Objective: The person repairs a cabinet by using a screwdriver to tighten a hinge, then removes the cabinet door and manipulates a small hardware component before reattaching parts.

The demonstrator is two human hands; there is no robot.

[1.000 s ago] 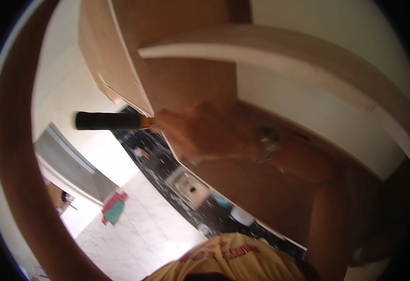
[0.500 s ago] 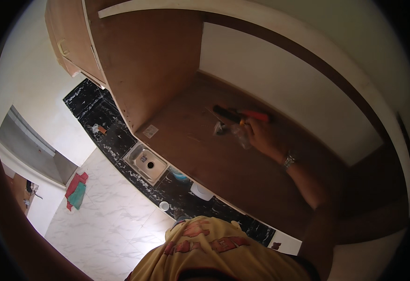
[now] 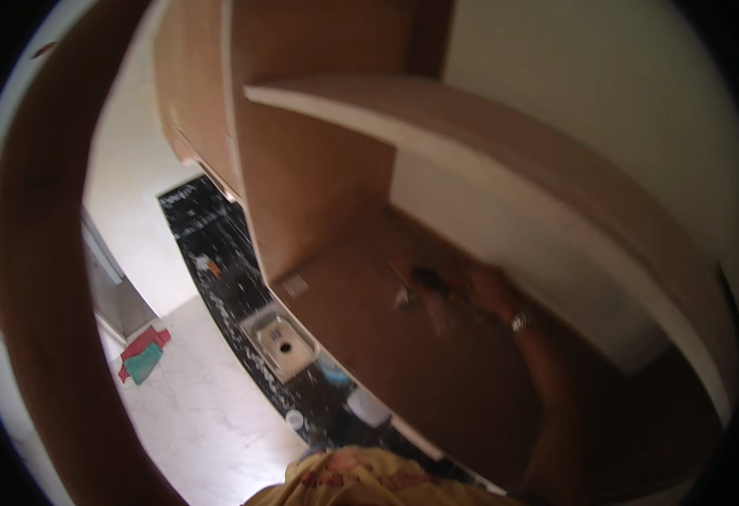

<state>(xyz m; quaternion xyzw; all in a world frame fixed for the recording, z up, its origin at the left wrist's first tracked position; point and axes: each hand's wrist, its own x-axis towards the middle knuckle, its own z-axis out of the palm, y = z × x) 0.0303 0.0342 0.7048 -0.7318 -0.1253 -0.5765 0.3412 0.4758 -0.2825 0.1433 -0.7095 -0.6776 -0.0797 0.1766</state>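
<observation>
My right hand (image 3: 489, 291), with a metal watch (image 3: 520, 322) at the wrist, reaches deep onto the brown cabinet shelf (image 3: 361, 346). It is over a small group of things, and its fingers are smeared by motion and shadow. Just left of the fingers lies a dark tool-like object (image 3: 426, 277), its kind unclear. Crumpled clear plastic (image 3: 444, 319) lies below the fingers, and a small pale item (image 3: 403, 297) is beside it. My left arm (image 3: 53, 253) is raised along the left side, its hand beyond the top edge.
An upper shelf board (image 3: 471, 160) curves above the hand. Below is a black marbled counter (image 3: 218, 228) with a steel sink (image 3: 289, 350), a white cup (image 3: 294, 418) and a white container (image 3: 368, 406). Red and green cloths (image 3: 143, 358) lie on the pale floor.
The view has shifted, so the cabinet sits lower in it. My left arm has come up on the left. My right hand stays by the tools; the red handle no longer shows clearly.
</observation>
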